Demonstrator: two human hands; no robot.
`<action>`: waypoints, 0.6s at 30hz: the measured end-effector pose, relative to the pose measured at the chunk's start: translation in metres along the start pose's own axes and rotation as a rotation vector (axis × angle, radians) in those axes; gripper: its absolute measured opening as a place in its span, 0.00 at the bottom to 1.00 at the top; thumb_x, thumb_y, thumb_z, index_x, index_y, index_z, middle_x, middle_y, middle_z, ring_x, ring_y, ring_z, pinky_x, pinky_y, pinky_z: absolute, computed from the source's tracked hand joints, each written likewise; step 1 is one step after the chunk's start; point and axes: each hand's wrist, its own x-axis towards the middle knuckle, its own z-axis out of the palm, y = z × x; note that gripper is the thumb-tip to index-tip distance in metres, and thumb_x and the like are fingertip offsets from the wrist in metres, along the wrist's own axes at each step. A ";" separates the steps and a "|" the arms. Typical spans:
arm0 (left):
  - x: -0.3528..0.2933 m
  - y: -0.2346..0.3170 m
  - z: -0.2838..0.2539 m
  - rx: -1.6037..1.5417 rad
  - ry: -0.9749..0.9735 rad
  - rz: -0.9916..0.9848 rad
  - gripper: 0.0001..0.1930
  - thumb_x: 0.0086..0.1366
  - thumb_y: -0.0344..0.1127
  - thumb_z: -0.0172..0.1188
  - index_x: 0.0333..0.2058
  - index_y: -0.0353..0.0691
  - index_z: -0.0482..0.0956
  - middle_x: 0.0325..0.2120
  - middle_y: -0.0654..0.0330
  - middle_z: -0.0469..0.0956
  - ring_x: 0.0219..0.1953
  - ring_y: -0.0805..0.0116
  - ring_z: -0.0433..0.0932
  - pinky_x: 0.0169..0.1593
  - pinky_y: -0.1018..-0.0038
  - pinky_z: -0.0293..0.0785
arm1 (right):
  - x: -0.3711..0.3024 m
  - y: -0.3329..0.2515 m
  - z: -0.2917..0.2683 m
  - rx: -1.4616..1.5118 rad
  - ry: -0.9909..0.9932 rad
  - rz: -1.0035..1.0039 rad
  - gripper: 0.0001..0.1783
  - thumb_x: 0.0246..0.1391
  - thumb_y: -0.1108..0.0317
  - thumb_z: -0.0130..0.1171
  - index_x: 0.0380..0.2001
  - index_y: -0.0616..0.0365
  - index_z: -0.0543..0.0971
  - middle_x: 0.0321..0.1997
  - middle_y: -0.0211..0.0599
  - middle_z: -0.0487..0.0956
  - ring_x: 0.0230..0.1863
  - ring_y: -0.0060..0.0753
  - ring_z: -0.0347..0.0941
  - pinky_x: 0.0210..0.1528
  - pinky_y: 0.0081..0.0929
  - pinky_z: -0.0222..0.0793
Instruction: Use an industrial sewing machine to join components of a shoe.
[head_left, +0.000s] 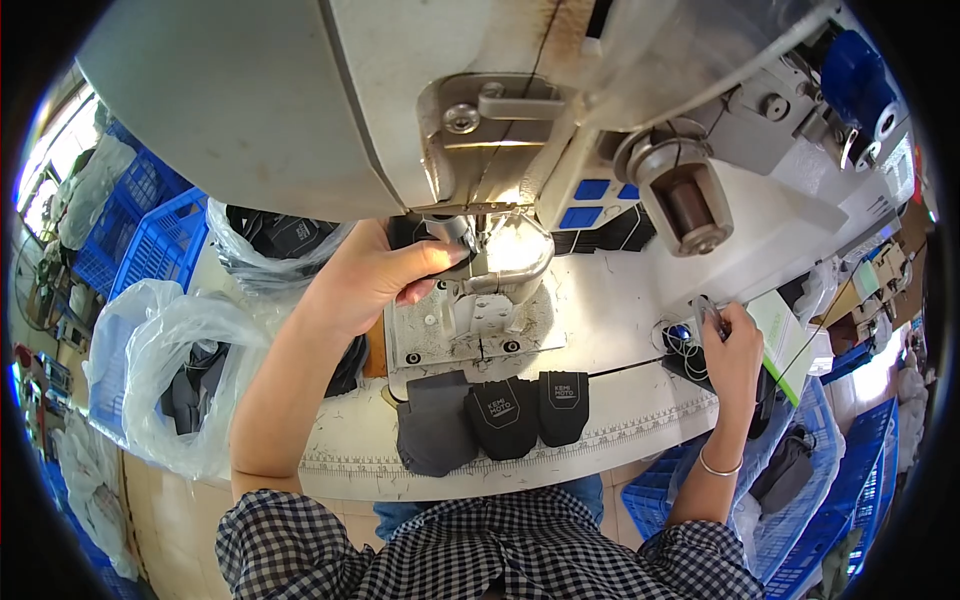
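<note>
My left hand point(375, 275) reaches under the head of the sewing machine point(390, 100). Its thumb and fingers pinch a dark fabric piece point(462, 268) beside the lit needle area; much of that piece is hidden by the hand and machine. Off to the right, my right hand point(735, 345) curls round small metal thread snips point(705, 312) just above the table. In front of the needle plate point(430, 350) lie a plain grey fabric piece point(437, 425) and two black pieces with printed fronts, a larger one point(500, 415) and a smaller one point(563, 405).
Left of the machine stand plastic-lined bags of dark pieces point(195, 385) and a blue crate point(165, 235). A clear-covered thread spool point(690, 200) hangs at right. Beside my right hand lie a green-and-white box point(785, 335) and white thread point(683, 345). Blue crates point(860, 480) stand lower right.
</note>
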 end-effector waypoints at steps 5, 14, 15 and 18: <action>0.000 0.001 0.002 -0.020 -0.016 0.047 0.06 0.51 0.26 0.56 0.29 0.35 0.71 0.19 0.65 0.69 0.14 0.81 0.62 0.16 0.85 0.55 | 0.000 0.004 0.002 0.002 0.016 -0.023 0.09 0.40 0.69 0.54 0.19 0.65 0.69 0.16 0.49 0.70 0.19 0.50 0.66 0.24 0.36 0.61; -0.003 0.001 0.004 0.001 -0.019 0.054 0.07 0.51 0.28 0.56 0.30 0.35 0.71 0.19 0.65 0.68 0.14 0.81 0.62 0.16 0.85 0.56 | -0.002 0.002 0.001 0.030 0.057 -0.045 0.09 0.40 0.69 0.55 0.19 0.65 0.68 0.15 0.47 0.69 0.18 0.45 0.65 0.24 0.34 0.60; -0.003 0.001 0.004 -0.013 -0.014 0.050 0.07 0.51 0.28 0.56 0.30 0.34 0.71 0.19 0.65 0.69 0.14 0.81 0.62 0.16 0.85 0.56 | -0.003 0.003 0.002 0.066 0.093 -0.074 0.09 0.41 0.70 0.55 0.19 0.65 0.67 0.13 0.45 0.67 0.16 0.40 0.64 0.22 0.31 0.59; -0.004 0.000 0.005 -0.039 -0.005 0.028 0.07 0.51 0.28 0.56 0.30 0.34 0.71 0.19 0.64 0.69 0.14 0.81 0.62 0.16 0.85 0.56 | -0.010 0.004 0.002 0.180 0.220 -0.050 0.10 0.42 0.74 0.56 0.17 0.63 0.65 0.11 0.38 0.62 0.14 0.27 0.57 0.19 0.23 0.54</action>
